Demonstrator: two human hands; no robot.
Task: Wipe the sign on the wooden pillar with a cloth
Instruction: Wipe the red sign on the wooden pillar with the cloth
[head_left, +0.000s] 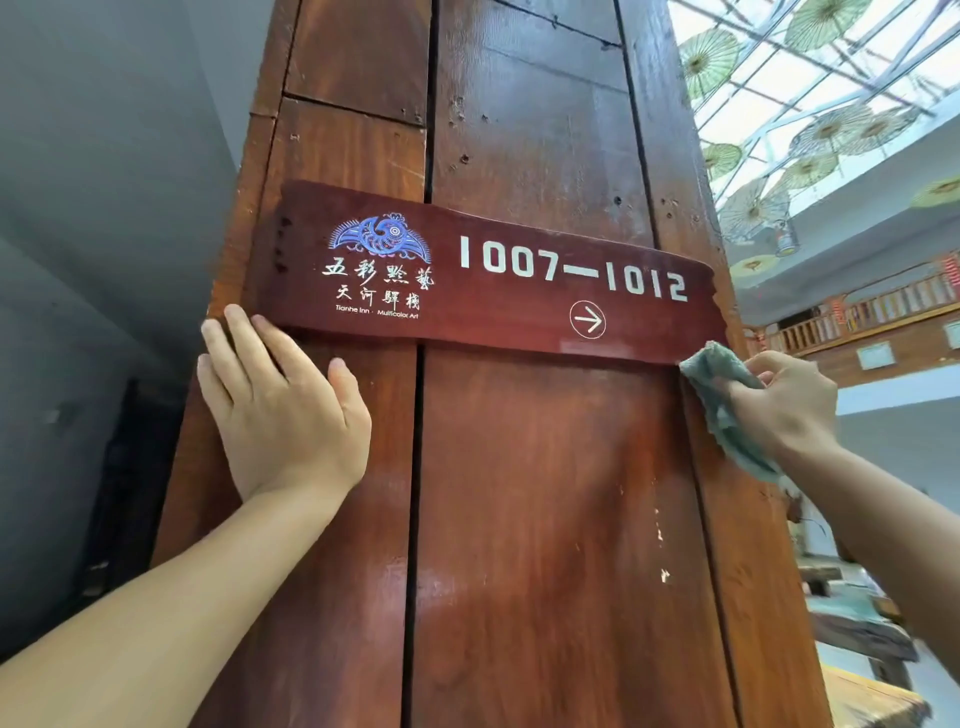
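A dark red wooden sign (498, 312) with a blue emblem, white lettering, "1007—1012" and an arrow is fixed across the brown plank pillar (545, 493). My left hand (275, 410) lies flat on the pillar, fingers spread, its fingertips touching the sign's lower left edge. My right hand (784, 400) grips a pale green cloth (719, 384) and presses its upper corner against the sign's lower right corner. The rest of the cloth hangs down below my wrist.
A grey wall (104, 208) rises to the left of the pillar. To the right are a wooden balcony railing (857, 317), paper umbrellas (711, 57) under a glass roof, and wooden furniture (857, 629) lower down.
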